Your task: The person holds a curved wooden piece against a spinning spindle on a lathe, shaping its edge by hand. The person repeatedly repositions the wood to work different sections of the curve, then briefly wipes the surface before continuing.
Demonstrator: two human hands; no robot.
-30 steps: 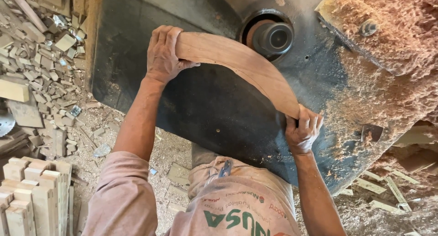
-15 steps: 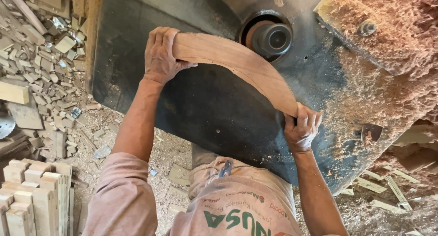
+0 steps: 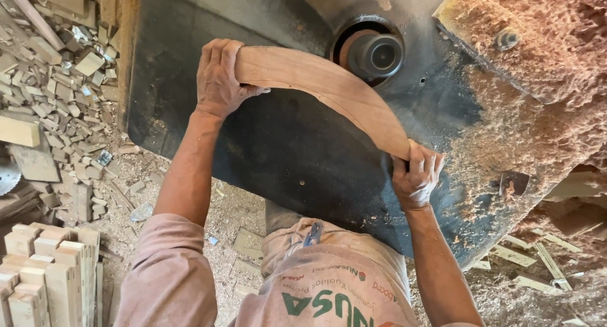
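Note:
A curved, reddish-brown wooden piece [image 3: 322,86] lies flat on a dark metal machine table [image 3: 265,150]. Its outer edge sits against the round spindle cutter [image 3: 377,54] that rises from a hole in the table. My left hand [image 3: 219,80] grips the piece's left end, fingers wrapped over the top. My right hand [image 3: 417,174] clamps the lower right end, thumb on the near side. Both arms reach out from pink sleeves.
Thick reddish sawdust [image 3: 544,80] covers the table's right side and a fence block. Wood offcuts [image 3: 57,67] litter the floor at left. A stack of pale cut blocks [image 3: 44,270] stands at the lower left. Thin strips [image 3: 531,264] lie at the lower right.
The curved piece and both hands have slid slightly left along the spindle cutter. Both grips are unchanged.

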